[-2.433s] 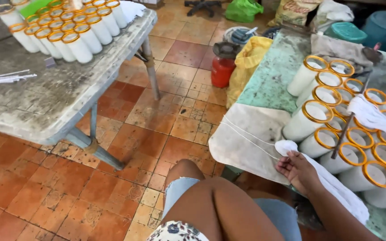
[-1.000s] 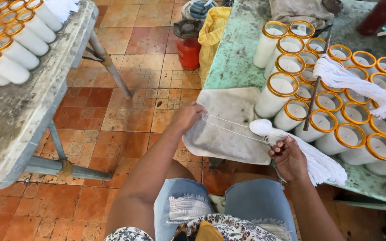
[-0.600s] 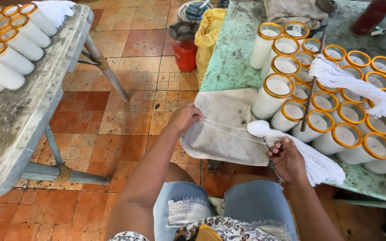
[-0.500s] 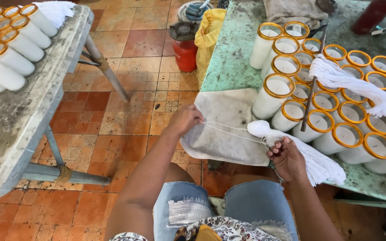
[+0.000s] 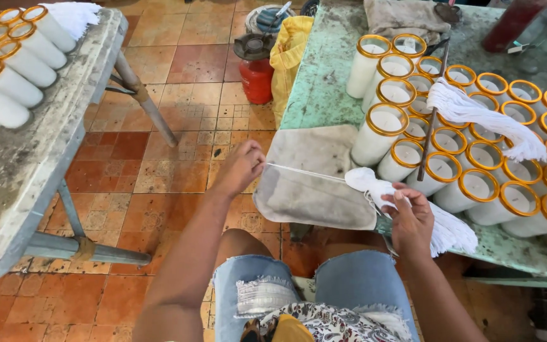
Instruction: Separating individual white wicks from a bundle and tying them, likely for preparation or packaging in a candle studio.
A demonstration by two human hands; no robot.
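— What's over on that green worktop (image 5: 324, 88)?

— Rows of white candles in glass tumblers with yellow rims (image 5: 387, 120), packed tight together. A thin dark rod (image 5: 433, 120) lies across them, and a second hank of white strands (image 5: 482, 117) is draped over the far rows. A grey cloth (image 5: 305, 183) hangs over the near edge, and another rumpled cloth (image 5: 406, 16) sits at the far end.

— And down on the floor?

— Orange tiles (image 5: 166, 152), worn. A small red gas canister (image 5: 257, 69) stands beside a yellow sack (image 5: 289, 54), right against the worktop.

— The other side?

— A grey, stained worktop (image 5: 26, 171) on metal legs, with more yellow-rimmed candles (image 5: 26, 60) lying on it.
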